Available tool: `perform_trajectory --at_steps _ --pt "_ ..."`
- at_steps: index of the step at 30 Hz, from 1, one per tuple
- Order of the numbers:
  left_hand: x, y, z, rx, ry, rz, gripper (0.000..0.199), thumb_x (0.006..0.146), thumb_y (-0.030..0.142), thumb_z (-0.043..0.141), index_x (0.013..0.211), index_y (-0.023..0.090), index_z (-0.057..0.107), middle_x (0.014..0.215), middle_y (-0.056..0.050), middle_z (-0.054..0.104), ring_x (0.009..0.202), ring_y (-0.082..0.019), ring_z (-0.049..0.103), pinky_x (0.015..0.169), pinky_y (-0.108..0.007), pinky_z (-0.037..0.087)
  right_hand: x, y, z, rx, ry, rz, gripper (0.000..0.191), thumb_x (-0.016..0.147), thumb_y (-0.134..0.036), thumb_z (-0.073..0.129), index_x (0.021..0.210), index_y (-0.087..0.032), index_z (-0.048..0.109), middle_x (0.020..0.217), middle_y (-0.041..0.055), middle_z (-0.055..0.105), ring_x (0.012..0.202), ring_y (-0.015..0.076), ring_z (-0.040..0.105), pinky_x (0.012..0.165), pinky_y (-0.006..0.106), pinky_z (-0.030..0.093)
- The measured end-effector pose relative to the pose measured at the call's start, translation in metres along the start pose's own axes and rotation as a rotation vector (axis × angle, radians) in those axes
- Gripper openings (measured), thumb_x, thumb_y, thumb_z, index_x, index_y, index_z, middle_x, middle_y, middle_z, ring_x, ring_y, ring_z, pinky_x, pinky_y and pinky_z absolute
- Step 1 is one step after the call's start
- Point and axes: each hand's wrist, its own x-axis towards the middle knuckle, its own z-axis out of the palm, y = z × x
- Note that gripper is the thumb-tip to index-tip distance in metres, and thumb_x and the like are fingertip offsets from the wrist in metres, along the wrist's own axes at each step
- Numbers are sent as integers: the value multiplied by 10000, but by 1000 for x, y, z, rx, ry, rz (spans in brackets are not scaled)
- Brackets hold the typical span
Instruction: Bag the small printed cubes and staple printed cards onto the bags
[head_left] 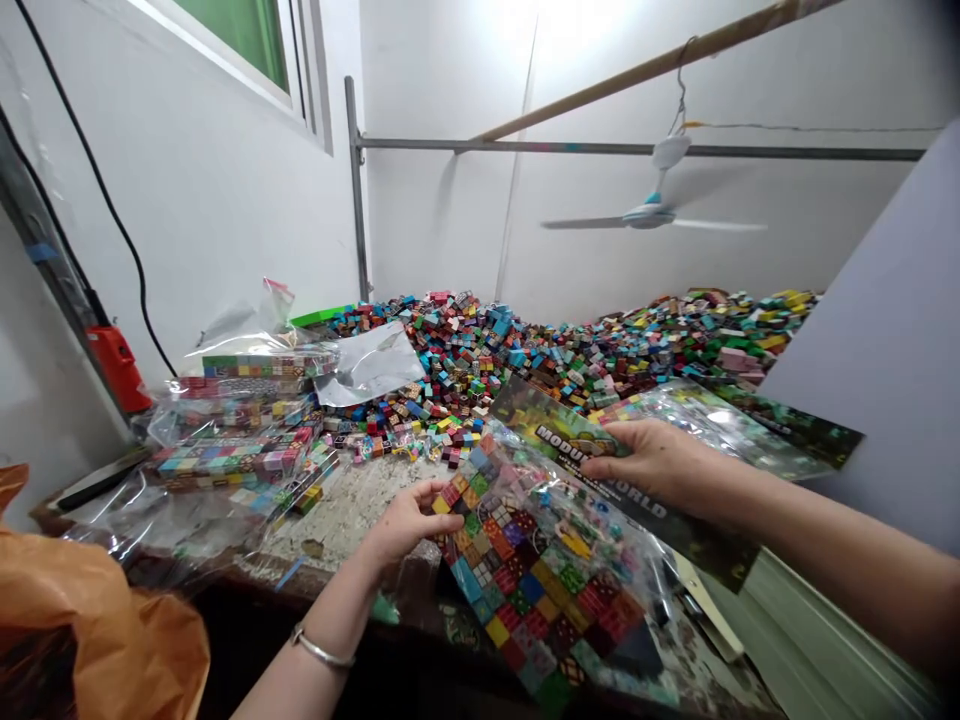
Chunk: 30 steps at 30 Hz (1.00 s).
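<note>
My left hand (415, 517) grips the left edge of a clear bag of cubes (525, 570), thumb on top. Many-coloured patterned cubes fill it in rows, with small loose pieces near its upper side. My right hand (649, 455) pinches a dark printed card (660, 515) lettered "MODU... WORLD", part of the lettering hidden by the fingers. The card lies slantwise across the upper right side of the bag. Just behind my right hand is another clear bag (720, 430) with a similar dark card (795, 425).
A big heap of loose coloured cubes (480, 350) spreads along the back wall. Filled plastic bags (232, 455) are piled at left on the worn table (352, 505). A cutter-like tool (709, 605) lies at right. A fan (649, 213) hangs overhead; an orange sack (112, 620) stands front left.
</note>
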Motion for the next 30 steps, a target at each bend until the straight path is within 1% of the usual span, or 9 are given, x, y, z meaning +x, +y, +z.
perform_trajectory --at_steps 3,8,11,15,19,22,24,27,30 --pt "-7 -12 0 -42 28 15 403 607 279 748 957 147 599 929 -57 669 785 -188 623 684 -280 485 1 4 8 -5 -62 7 206 611 -425 652 658 -226 681 528 -45 594 555 152 542 531 233 397" --pt "-29 -25 6 -128 70 -4 423 637 302 729 1008 157 586 983 -59 660 855 -204 615 796 -316 468 4 -5 13 -11 -113 -10 193 618 -400 649 596 -208 637 525 -49 564 522 128 495 496 223 355" --pt "-53 -28 8 -100 100 -30 395 656 304 715 1011 180 595 995 -46 655 895 -214 607 822 -320 457 -1 -12 19 -43 -182 -24 199 632 -392 629 585 -201 602 530 -43 541 513 120 457 478 226 328" --pt "-95 -41 9 -131 80 -88 383 660 314 711 1016 215 609 975 -28 659 943 -240 599 846 -336 452 -15 -19 38 -26 -310 -15 194 656 -366 597 563 -200 563 513 -44 497 506 113 423 457 226 290" --pt "-122 -45 1 -113 175 -127 427 652 319 719 1047 204 605 980 -29 658 954 -244 593 852 -334 450 -22 -28 55 6 -330 -23 203 663 -360 587 556 -202 520 521 -51 482 517 108 413 472 222 290" --pt "-117 -25 -18 -15 247 -78 433 664 330 707 1054 176 600 970 -28 653 945 -229 588 850 -324 444 -15 -39 56 58 -287 -32 250 667 -398 589 545 -207 484 502 -60 451 496 102 390 467 224 278" --pt "-104 -3 -37 50 237 -41 441 673 334 697 1073 182 593 996 -29 645 932 -207 588 834 -305 442 -9 -45 55 176 -283 -24 225 673 -414 591 594 -210 535 560 -52 526 537 115 450 501 223 322" --pt "-76 28 -67 205 200 -51 450 649 375 701 1038 171 605 900 -32 649 746 -157 595 654 -248 454 -2 -46 61 405 -306 34 225 685 -424 592 746 -211 623 741 -20 653 682 157 559 613 236 403" --pt "-49 41 -88 299 141 -78 462 610 416 711 980 154 623 772 -21 627 584 -114 540 522 -217 403 2 -32 84 556 -283 98 260 681 -428 609 798 -198 642 819 5 687 754 182 592 681 254 426"
